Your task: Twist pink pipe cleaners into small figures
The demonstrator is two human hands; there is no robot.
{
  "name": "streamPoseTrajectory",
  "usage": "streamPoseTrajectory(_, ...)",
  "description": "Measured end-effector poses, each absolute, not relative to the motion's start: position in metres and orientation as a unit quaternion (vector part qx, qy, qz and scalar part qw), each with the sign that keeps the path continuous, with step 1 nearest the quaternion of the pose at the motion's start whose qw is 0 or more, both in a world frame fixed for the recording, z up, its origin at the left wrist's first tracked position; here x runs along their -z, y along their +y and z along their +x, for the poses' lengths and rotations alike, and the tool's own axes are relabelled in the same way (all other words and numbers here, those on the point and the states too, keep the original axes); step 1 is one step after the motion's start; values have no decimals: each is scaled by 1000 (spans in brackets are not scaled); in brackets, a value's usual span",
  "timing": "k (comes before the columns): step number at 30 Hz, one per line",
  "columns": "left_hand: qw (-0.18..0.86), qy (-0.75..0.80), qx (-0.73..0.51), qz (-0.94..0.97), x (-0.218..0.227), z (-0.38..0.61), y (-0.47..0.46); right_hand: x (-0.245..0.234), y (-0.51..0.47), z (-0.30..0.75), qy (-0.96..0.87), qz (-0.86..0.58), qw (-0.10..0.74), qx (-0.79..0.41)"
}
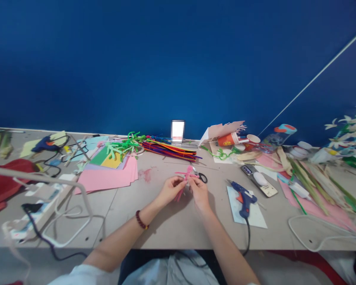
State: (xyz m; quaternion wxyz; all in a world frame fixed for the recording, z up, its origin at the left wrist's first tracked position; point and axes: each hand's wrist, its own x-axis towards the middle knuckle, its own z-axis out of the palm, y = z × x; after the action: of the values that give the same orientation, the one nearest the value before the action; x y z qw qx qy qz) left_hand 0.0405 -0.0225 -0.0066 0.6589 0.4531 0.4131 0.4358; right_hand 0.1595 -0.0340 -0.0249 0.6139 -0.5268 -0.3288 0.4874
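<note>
Both hands meet above the middle of the table, closed on a small figure of twisted pink pipe cleaners [190,170]. My left hand [172,189] pinches its left side between thumb and fingers. On the right side, my right hand [198,190] grips it the same way. Pink strands stick out to the left and hang below the fingers; the part between the fingertips is hidden. Just behind the right hand lie scissors with black handles [203,178], partly covered by the hand and the pink figure.
A bundle of coloured pipe cleaners [169,151] lies behind my hands. Pink paper sheets [106,177] and a power strip [44,204] are left. To the right are a blue glue gun [245,198] on a pale card, a phone [264,184], a paper cup [228,139] and dried husks [308,182].
</note>
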Motion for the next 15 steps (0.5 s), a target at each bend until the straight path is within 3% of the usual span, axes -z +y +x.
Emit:
streamPoseTrajectory(6,698,369,-408,458,8,39,-22,25,-33,158,-294,-488,608,-553)
streamPoseTrajectory(15,861,211,-325,330,7,35,-22,21,-36,159,-283,-423,589,-628)
